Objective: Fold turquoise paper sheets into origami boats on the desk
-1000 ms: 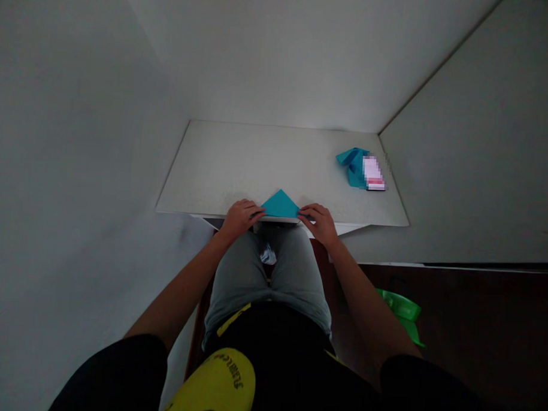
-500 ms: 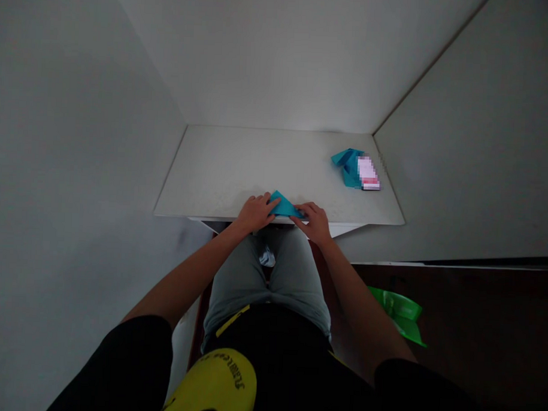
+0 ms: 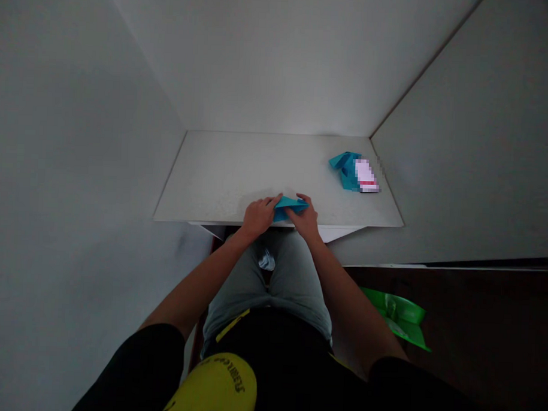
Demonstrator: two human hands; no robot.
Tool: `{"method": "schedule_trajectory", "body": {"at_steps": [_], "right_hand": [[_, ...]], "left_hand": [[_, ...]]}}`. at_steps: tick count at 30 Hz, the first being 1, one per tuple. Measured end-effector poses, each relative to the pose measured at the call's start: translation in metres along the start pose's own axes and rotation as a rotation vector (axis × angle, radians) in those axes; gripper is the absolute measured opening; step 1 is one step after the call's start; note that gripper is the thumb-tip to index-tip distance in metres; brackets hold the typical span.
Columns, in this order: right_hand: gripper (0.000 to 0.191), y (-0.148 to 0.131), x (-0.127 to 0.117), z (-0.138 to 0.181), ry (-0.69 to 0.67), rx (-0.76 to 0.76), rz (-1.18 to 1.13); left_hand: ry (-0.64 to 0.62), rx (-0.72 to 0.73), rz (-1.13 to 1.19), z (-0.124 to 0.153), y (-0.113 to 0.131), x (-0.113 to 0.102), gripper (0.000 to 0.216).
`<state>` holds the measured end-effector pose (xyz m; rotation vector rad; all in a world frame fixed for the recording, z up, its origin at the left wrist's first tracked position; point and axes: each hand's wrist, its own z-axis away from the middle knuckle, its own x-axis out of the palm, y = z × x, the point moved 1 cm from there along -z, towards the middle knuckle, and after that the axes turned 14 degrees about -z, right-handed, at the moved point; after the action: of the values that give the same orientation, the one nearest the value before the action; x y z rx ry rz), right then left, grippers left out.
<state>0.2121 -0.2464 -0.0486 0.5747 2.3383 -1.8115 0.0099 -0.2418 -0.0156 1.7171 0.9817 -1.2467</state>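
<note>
A folded piece of blue paper (image 3: 281, 214) is held between my two hands at the near edge of the white table (image 3: 239, 168). My left hand (image 3: 258, 217) grips its left end, fingers closed over the paper. At the other end my right hand (image 3: 306, 218) pinches it, with the thumb in front and the fingers behind. The paper looks raised and partly opened along a fold. Parts of it are covered by my fingers.
Toward the right end of the table lies another folded blue paper piece (image 3: 348, 179). A phone-like object with a blurred screen (image 3: 366, 176) overlaps it. White walls enclose the table on the left, back and right. A green plastic item (image 3: 405, 318) sits low on the right.
The blue paper has gone from lying flat as a triangle to being lifted and tilted, its fold parting. My hands have drawn slightly closer together, the right thumb now against the paper's front.
</note>
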Motion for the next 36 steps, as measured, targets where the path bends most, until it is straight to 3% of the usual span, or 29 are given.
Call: {"method": "schedule_trajectory", "body": {"at_steps": [3,8,14,17,22,24,31,36], "right_hand": [[0.05,-0.003,0.01,-0.008,-0.071,0.027,-0.062],[0.048,-0.003,0.008,-0.021,-0.225,-0.035,-0.064],[0.047,0.001,0.0,-0.027,-0.262,-0.107,-0.055],[0.046,0.005,-0.003,-0.027,-0.3,-0.134,-0.031],[0.038,0.01,-0.014,-0.019,-0.432,-0.306,0.12],[0.036,0.01,-0.02,-0.014,-0.457,-0.349,0.143],[0.034,0.007,-0.025,-0.01,-0.414,-0.327,0.129],[0.024,0.005,-0.012,-0.015,-0.3,-0.243,0.162]], "left_hand": [[0.047,-0.117,0.158,-0.005,0.001,0.006,0.051],[0.147,-0.227,0.427,-0.014,-0.019,0.014,0.046],[0.092,-0.233,0.43,-0.006,-0.051,0.012,0.047],[0.084,-0.183,0.39,-0.001,-0.06,0.007,0.041],[0.031,0.077,0.204,0.014,-0.065,-0.005,0.039],[0.001,0.114,0.156,0.02,-0.066,-0.007,0.04],[0.041,0.048,0.259,0.019,-0.07,-0.004,0.016],[0.049,-0.041,0.268,0.01,-0.068,-0.002,0.022]]}}
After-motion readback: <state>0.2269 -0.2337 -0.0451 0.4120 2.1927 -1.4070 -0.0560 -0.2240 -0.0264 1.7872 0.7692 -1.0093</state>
